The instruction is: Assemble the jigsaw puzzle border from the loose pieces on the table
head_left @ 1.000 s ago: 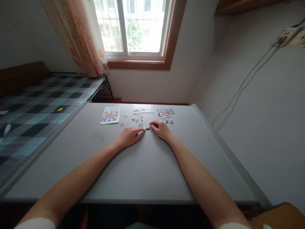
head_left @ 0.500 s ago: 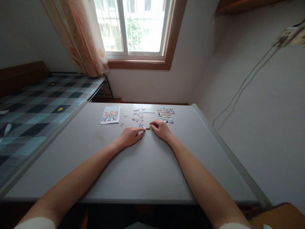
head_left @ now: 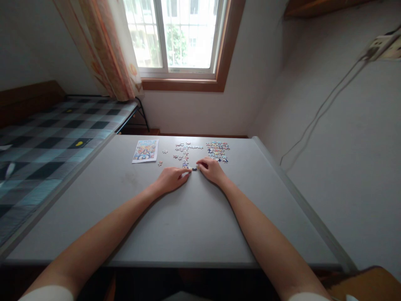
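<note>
My left hand [head_left: 172,179] rests on the table with its fingers together, their tips on the bottom end of a partly joined jigsaw puzzle [head_left: 185,159]. A dark puzzle piece [head_left: 194,169] lies between my two hands, at that same end. From the other side, my right hand [head_left: 212,169] is closed in a pinch over a small light puzzle piece [head_left: 198,167], mostly covered by the fingertips. The joined pieces form a column with a row across its top. Behind my right hand spreads a heap of loose puzzle pieces [head_left: 218,149].
A printed reference picture [head_left: 145,151] lies on the grey table [head_left: 181,225] at the left. Single pieces [head_left: 160,163] sit between it and the puzzle. A bed with a checked cover [head_left: 62,129] stands left of the table; a wall [head_left: 338,138] borders the right.
</note>
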### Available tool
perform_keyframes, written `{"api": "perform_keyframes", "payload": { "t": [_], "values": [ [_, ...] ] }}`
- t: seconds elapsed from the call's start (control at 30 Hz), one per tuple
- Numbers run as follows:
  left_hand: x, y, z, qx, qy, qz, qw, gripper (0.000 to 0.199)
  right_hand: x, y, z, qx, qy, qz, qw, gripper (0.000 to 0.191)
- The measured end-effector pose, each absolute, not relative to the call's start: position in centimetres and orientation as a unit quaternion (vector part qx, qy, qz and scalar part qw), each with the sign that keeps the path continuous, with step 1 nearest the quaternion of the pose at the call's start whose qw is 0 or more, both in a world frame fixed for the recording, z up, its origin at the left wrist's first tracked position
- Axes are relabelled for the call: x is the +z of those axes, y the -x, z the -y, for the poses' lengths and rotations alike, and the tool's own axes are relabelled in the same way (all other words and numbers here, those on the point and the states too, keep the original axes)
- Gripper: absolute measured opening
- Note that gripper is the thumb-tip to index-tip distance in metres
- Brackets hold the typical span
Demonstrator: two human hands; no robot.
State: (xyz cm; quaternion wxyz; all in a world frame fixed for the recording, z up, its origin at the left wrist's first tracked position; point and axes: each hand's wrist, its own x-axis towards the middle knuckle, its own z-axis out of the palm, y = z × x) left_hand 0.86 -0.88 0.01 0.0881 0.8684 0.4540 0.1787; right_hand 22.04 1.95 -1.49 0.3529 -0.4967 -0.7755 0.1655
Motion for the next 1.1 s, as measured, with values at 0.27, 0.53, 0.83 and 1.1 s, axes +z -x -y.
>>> {"api": "perform_keyframes", "payload": {
  "t": [0.27, 0.53, 0.83, 1.1],
  "values": [
    [0.06, -0.85, 0.91, 0.175, -0.868, -0.455, 0.093, 0.031, -1.61, -22.08, -1.99, 0.164, 0.497, 0.775, 0.354, 0.018],
    [-0.04, -0.76, 0.82, 0.170, -0.874, -0.449, 0.073, 0.033, -1.62, -22.05, -1.99, 0.164, 0.496, 0.776, 0.352, 0.018],
    [-0.41, -0.95, 0.97, 0.188, -0.883, -0.429, 0.009, 0.032, -1.63, -22.03, -2.00, 0.160, 0.497, 0.779, 0.348, 0.018],
    [-0.35, -1.01, 0.88, 0.176, -0.887, -0.427, 0.027, 0.032, -1.71, -22.03, -2.02, 0.160, 0.496, 0.780, 0.346, 0.018]
  ]
}}
